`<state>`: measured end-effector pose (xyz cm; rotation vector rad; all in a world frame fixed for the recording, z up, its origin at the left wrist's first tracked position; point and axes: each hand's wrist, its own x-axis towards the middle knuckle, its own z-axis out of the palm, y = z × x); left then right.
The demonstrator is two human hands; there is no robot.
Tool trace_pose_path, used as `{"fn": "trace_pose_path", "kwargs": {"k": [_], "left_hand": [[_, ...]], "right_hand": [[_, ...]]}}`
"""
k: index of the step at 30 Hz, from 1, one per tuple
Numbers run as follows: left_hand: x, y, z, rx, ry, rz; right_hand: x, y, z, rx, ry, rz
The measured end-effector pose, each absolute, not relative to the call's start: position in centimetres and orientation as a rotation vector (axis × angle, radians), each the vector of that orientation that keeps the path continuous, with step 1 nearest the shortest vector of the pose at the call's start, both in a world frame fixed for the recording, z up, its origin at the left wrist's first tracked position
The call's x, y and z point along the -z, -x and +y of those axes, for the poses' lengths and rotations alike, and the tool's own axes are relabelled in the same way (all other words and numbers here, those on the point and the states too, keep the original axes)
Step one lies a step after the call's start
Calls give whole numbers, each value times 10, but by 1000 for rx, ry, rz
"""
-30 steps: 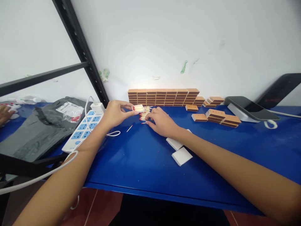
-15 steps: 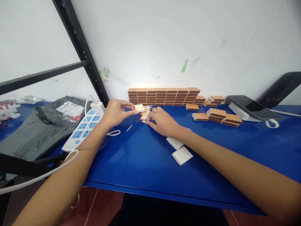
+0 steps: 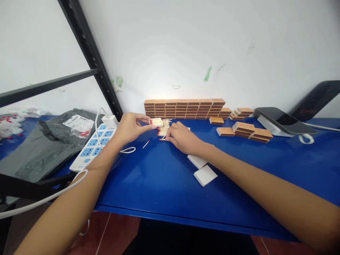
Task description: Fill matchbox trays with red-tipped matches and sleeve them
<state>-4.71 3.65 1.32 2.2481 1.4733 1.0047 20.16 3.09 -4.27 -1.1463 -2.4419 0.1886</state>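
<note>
Between thumb and fingers, my left hand (image 3: 132, 126) grips a white matchbox tray (image 3: 156, 123) with red-tipped matches in it, held just above the table. Close by on its right, my right hand (image 3: 180, 136) pinches a few matches (image 3: 162, 139), their red heads pointing left. Behind the fingertips lies a loose pile of matches (image 3: 165, 127), partly covered by the tray and my right hand. One single match (image 3: 146, 144) rests on the blue table nearer to me. White trays or boxes (image 3: 205, 175) lie below my right wrist, one partly hidden.
A long stack of brown matchboxes (image 3: 186, 108) lines the wall. More matchboxes (image 3: 243, 128) sit to the right, near a phone on a stand (image 3: 287, 122). On the left are a white power strip (image 3: 92, 145), its cable, a grey plastic bag (image 3: 50, 141) and a black shelf frame (image 3: 87, 42).
My right hand has drawn slightly back from the pile, and match heads now show at its fingertips. My left hand holds the tray in nearly the same place.
</note>
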Motion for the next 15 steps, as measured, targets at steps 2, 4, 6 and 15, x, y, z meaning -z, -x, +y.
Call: {"fn": "trace_pose_path", "kwargs": {"k": [2,4,6,15], "left_hand": [[-14,47,36,-1002,-2241,1479],[-14,47,36,-995,-2237,1478],[-14,47,36,-996,-2238,1478],[-15,46,35,-1007,-2254,1474]], "right_hand": [[42,-201,30,-197,1148,-2463],[41,-201,29,-208,1157,-2467],[40,-202,29,-211,1155,-2458],[40,-205,30,-215,1137,-2445]]}}
